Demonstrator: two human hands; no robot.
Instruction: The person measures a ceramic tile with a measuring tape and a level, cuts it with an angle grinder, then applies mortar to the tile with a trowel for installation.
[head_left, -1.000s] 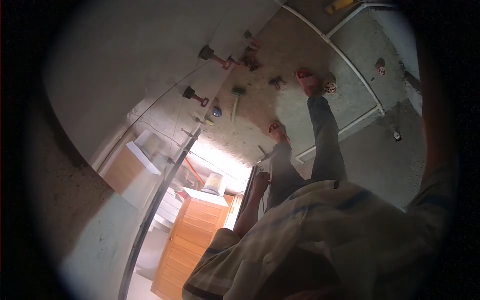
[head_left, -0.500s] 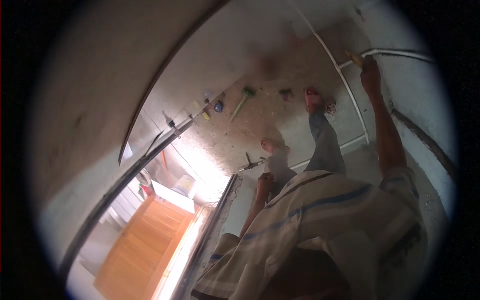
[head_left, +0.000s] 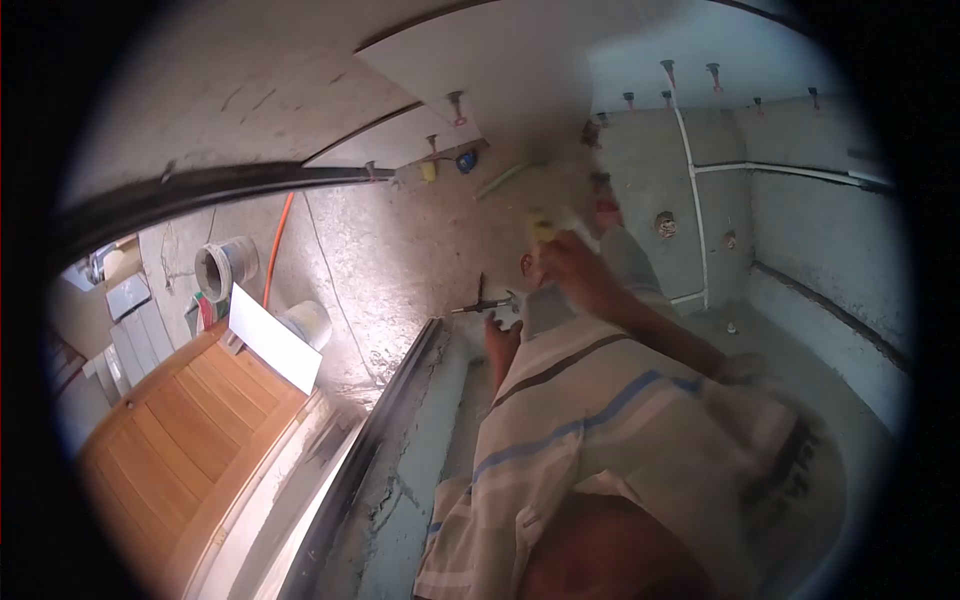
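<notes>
My right hand (head_left: 575,268) is closed around a small yellow object (head_left: 541,226), blurred by motion, in front of my body. Its kind cannot be made out. Low on the other side, my left hand (head_left: 503,342) has its thumb and a finger apart, with nothing seen between them. Just beyond it on the floor lies a hammer-like tool (head_left: 485,304) with a dark bar across it; hand and tool look close, but no grip shows. My striped shirt (head_left: 620,400) fills the lower view.
A long green-handled tool (head_left: 505,180), a blue item (head_left: 467,160) and a yellow piece (head_left: 429,171) lie on the floor. White pipe (head_left: 692,200) runs along the right side. Beyond the dark frame (head_left: 385,430) are a wooden door (head_left: 190,440), buckets (head_left: 228,266) and an orange hose (head_left: 279,250).
My right hand has come from the pipe on the right to in front of my body, still holding the yellow object. The camera has turned, showing more of the doorway side.
</notes>
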